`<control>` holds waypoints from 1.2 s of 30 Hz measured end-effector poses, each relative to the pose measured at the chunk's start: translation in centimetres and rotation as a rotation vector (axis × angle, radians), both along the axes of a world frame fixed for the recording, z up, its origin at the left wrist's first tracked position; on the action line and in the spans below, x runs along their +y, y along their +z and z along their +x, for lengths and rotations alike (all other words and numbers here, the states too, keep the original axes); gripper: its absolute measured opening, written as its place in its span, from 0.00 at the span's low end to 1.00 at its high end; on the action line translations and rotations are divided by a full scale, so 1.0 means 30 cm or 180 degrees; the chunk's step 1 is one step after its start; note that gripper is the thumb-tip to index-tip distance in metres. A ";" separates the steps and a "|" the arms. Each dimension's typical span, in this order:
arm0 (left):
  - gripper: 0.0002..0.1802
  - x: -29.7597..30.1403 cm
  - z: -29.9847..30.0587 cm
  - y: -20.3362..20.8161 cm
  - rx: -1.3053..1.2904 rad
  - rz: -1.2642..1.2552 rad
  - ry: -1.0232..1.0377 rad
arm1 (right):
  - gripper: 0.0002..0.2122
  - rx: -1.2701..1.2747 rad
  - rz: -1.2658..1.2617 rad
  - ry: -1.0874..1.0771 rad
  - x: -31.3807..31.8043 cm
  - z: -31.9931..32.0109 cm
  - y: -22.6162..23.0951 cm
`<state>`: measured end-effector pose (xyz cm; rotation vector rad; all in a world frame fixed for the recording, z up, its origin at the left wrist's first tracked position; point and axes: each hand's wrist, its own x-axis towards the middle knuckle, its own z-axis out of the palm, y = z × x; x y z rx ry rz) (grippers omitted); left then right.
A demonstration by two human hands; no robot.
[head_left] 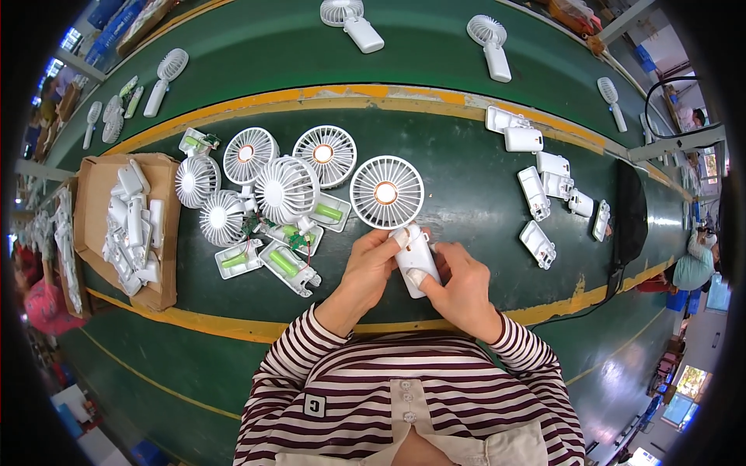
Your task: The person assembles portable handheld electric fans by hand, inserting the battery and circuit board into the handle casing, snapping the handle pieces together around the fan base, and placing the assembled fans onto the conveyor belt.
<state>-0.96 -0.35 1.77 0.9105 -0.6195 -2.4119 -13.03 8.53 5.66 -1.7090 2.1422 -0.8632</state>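
Note:
Both my hands grip a white handheld fan (pixel 416 264) by its handle, above the green bench. Its round grille, with an orange ring at the centre, points away from me. My left hand (pixel 365 268) pinches the top of the handle near the neck. On the other side my right hand (pixel 466 283) presses a thumb on the lower handle, its fingers behind. Both thumbs have pale coverings. Left of my hands lie several fan heads (pixel 287 189) with opened handles, showing green batteries (pixel 284 262) and small green circuit boards (pixel 297 240).
A cardboard box (pixel 167 272) of white handle parts sits at the left. Loose white casing pieces (pixel 534 193) lie to the right, near a black object (pixel 631 213) with a cable. Beyond the yellow-edged bench, a green conveyor belt (pixel 256 54) carries several white fans (pixel 489 46).

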 end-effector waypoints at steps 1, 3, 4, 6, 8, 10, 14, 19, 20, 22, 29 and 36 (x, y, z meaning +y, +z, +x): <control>0.15 -0.003 0.005 -0.003 0.0203 -0.0046 0.0026 | 0.17 -0.0689 0.0273 -0.0068 -0.005 -0.004 -0.019; 0.15 0.003 0.002 -0.001 0.0316 -0.0153 0.0001 | 0.16 -0.1367 0.0535 -0.0169 -0.013 -0.010 -0.041; 0.16 0.008 0.001 -0.001 0.0424 -0.0249 -0.0001 | 0.15 -0.2060 0.0764 -0.0159 -0.023 -0.011 -0.048; 0.15 0.019 -0.003 0.005 0.0356 -0.0316 0.0025 | 0.14 -0.2759 0.0988 -0.0121 -0.029 -0.011 -0.060; 0.14 0.028 -0.004 0.005 0.0280 -0.0377 0.0068 | 0.14 -0.3392 0.1098 -0.0227 -0.029 -0.010 -0.072; 0.15 0.037 0.000 -0.005 0.0176 -0.0439 0.0158 | 0.14 -0.3368 0.1129 -0.0184 -0.028 -0.007 -0.075; 0.15 0.041 0.000 -0.015 0.0173 -0.0579 0.0043 | 0.13 -0.3414 0.1095 -0.0180 -0.025 -0.019 -0.095; 0.15 0.038 -0.019 0.002 0.0187 -0.0763 0.0113 | 0.12 -0.3608 0.0972 -0.0215 -0.040 -0.021 -0.059; 0.15 0.038 -0.023 0.001 0.0182 -0.0757 0.0106 | 0.12 -0.3574 0.0932 -0.0224 -0.040 -0.021 -0.061; 0.15 0.030 -0.035 0.009 0.0091 -0.0827 0.0174 | 0.12 -0.3552 0.0937 -0.0210 -0.046 -0.031 -0.078; 0.18 0.005 -0.071 -0.059 -0.0070 -0.1301 0.0845 | 0.12 -0.3593 0.0859 -0.0229 -0.153 -0.082 -0.036; 0.09 0.043 -0.054 -0.106 -0.1043 -0.3334 0.0439 | 0.21 -0.2822 0.0377 0.0174 -0.597 -0.177 0.013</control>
